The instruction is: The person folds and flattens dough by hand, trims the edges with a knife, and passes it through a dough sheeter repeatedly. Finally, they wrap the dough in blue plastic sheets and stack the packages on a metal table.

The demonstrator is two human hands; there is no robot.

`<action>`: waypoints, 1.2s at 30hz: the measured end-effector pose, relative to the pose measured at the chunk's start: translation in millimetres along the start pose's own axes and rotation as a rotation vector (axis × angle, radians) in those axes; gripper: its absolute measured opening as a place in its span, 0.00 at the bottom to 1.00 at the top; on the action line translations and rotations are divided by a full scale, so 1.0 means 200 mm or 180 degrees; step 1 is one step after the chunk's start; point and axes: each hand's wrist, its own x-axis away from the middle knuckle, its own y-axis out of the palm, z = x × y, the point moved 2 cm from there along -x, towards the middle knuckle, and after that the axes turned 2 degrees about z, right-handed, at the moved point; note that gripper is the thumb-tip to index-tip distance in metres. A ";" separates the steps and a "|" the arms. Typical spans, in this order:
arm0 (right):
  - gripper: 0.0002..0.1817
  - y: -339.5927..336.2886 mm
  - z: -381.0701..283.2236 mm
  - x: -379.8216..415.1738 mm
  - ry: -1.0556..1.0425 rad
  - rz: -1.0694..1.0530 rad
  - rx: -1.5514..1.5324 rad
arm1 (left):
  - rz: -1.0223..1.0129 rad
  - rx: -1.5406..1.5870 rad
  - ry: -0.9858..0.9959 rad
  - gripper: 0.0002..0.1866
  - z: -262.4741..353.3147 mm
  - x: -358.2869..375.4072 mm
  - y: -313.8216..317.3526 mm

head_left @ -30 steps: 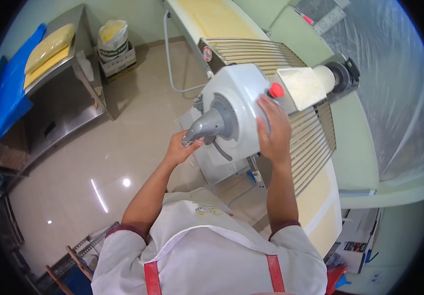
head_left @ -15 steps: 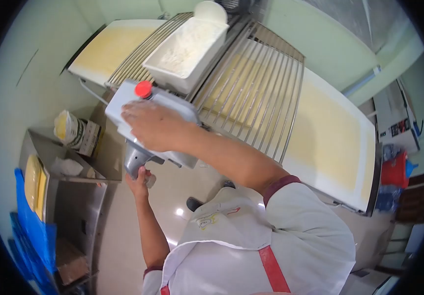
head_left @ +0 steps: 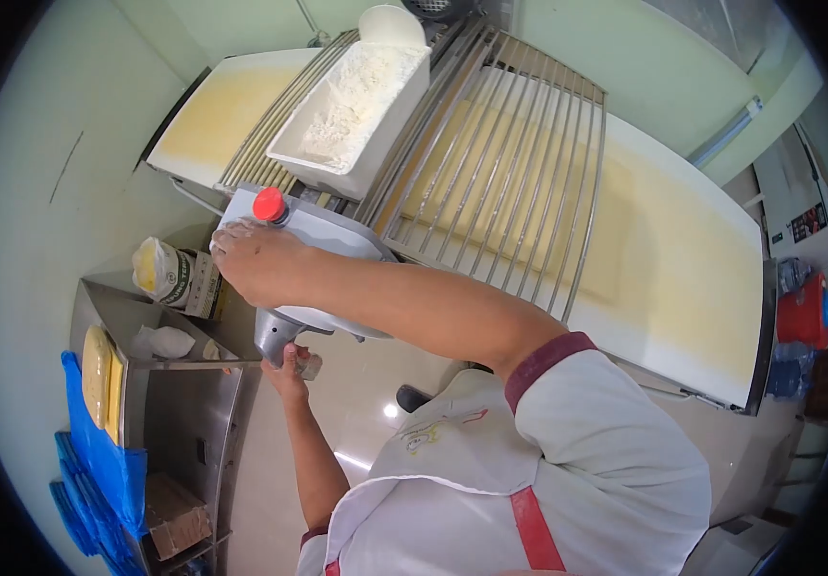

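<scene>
My right hand [head_left: 255, 259] lies on the far left end of the grey machine head [head_left: 323, 230], beside a red knob [head_left: 269, 204], its fingers spread and dusted white. Below, my left hand [head_left: 288, 373] is closed round the end of the grey lever [head_left: 275, 331], with a clear piece showing at its fingers. A pale yellow dough sheet [head_left: 476, 182] lies on the white belt [head_left: 693, 288], partly under the wire guard [head_left: 520, 163]. Behind the head stands a white tub [head_left: 376, 130] holding flour [head_left: 347, 106].
At the left, a metal shelf unit [head_left: 217, 364] bears a wrapped yellow block [head_left: 97, 374], and blue plastic [head_left: 111, 451] hangs by it. An open bag [head_left: 159, 269] and a box stand behind. A red bucket [head_left: 801, 312] is at the far right.
My right hand has slid left over the machine head, towards its far edge. Under and beyond the guard, more of the dough sheet shows on the right belt. The view has shifted slightly.
</scene>
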 end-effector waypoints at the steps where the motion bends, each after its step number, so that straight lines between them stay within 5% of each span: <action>1: 0.19 0.02 0.00 -0.02 -0.0010 0.0060 0.0047 | 0.0038 0.0020 -0.0030 0.26 0.01 0.00 0.01; 6: 0.16 0.09 0.04 -0.11 -0.0153 -0.0016 0.0240 | 0.0093 0.0069 -0.0139 0.20 0.05 0.02 0.03; 10: 0.12 0.12 0.07 -0.24 0.0113 -0.0846 0.0521 | 0.0019 -0.0069 -0.0251 0.18 0.01 0.00 0.00; 17: 0.25 0.22 0.14 -0.48 0.0586 -0.1407 0.1028 | -0.0356 0.0707 -0.0499 0.18 -0.05 0.02 -0.02; 25: 0.30 0.31 0.22 -0.70 0.1586 -0.2512 0.1096 | -0.0301 0.0070 -0.0377 0.19 -0.06 0.01 -0.03; 36: 0.28 0.32 0.28 -0.71 0.1650 -0.2373 0.0963 | -0.0186 -0.0073 -0.0031 0.20 -0.03 0.01 -0.03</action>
